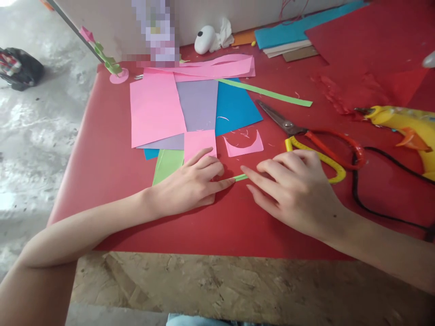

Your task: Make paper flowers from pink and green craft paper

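Note:
A narrow green paper strip (240,177) lies on the red tabletop between my hands. It looks folded lengthwise. One outstretched finger of my left hand (200,179) presses on its left end, while the other fingers are spread over a small pink paper piece (200,141). At the strip's right end is my right hand (292,185), index finger and thumb apart on either side of it. Whether the right fingertip touches the strip is unclear. Just above the hands lies a pink offcut (243,147) with a curved cut-out. Scissors (288,127) with red and yellow handles lie beyond my right hand.
Pink (154,108), purple (200,106) and blue paper sheets (236,106) overlap at the back. A long green strip (268,92) lies beside them. A yellow glue gun (397,120) with a black cord is at right. A paper flower (108,59) stands at the far-left corner.

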`<act>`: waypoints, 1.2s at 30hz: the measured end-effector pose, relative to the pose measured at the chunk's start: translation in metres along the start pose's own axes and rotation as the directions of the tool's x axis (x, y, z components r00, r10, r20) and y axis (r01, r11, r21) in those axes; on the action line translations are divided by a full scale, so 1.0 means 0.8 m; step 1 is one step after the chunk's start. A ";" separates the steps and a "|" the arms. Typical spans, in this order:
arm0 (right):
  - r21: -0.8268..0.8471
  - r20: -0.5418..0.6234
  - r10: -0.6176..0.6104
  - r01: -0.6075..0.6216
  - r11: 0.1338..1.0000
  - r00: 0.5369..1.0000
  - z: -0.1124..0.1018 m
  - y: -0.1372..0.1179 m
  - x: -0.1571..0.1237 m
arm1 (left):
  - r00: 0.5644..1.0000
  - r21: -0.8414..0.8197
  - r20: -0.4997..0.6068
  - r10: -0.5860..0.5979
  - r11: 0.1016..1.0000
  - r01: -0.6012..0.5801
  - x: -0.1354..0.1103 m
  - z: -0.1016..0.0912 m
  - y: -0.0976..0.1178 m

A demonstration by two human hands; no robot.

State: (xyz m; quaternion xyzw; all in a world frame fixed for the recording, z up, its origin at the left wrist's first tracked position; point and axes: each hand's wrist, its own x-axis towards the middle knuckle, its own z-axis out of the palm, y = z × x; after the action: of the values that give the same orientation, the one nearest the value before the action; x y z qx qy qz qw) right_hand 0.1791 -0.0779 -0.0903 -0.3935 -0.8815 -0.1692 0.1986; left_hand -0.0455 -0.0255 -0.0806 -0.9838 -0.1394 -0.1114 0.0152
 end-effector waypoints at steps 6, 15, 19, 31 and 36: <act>0.058 0.049 -0.056 0.053 0.997 0.997 0.005 -0.009 -0.002 | 0.999 -0.010 -0.025 -0.020 1.000 0.019 -0.003 0.005 0.003; -0.010 0.061 -0.066 0.067 0.998 0.996 0.006 -0.013 -0.004 | 0.997 0.089 0.074 0.024 0.996 -0.030 0.002 -0.001 0.000; -0.039 0.061 -0.080 0.082 0.996 0.995 0.007 -0.014 -0.003 | 0.997 0.077 0.069 0.044 0.996 -0.049 0.005 -0.003 0.001; -0.029 0.064 -0.078 0.080 0.996 0.995 0.007 -0.011 -0.004 | 0.988 0.061 0.027 -0.152 0.987 0.150 -0.038 -0.014 0.023; -0.031 0.063 -0.089 0.091 0.995 0.994 0.008 -0.010 -0.003 | 0.976 0.021 0.008 -0.219 0.976 0.219 -0.045 -0.017 0.027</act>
State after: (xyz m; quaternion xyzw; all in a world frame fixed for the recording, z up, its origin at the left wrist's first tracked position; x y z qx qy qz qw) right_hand 0.1731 -0.0820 -0.0979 -0.3619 -0.9009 -0.1808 0.1571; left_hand -0.0761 -0.0569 -0.0755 -0.9628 -0.2480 -0.1062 0.0121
